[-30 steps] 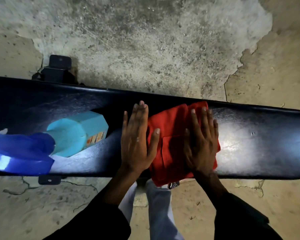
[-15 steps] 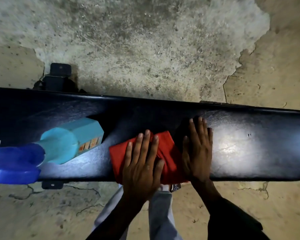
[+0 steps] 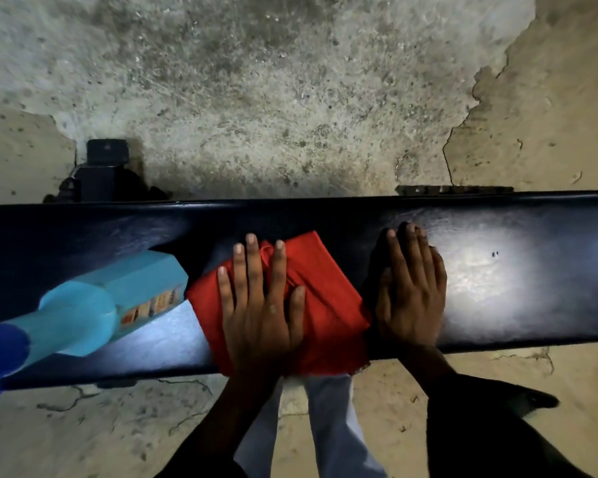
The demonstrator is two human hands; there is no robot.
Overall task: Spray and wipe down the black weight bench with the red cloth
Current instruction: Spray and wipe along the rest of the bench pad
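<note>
Now left hand [image 3: 261, 312] presses red cloth [image 3: 325, 305] on black bench [image 3: 532, 305], fingers [image 3: 251, 267] spread; right hand [image 3: 411, 298] flat.

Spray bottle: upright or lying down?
Lying down. The spray bottle rests on its side on the bench, left of the red cloth.

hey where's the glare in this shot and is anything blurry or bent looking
Head view: the strongest glare is a white patch on the black bench just right of the right hand, with a dimmer sheen below the spray bottle; the bottle, close to the lens, looks soft and stretched; the bench edge bows slightly, typical of a wide-angle lens.
</note>
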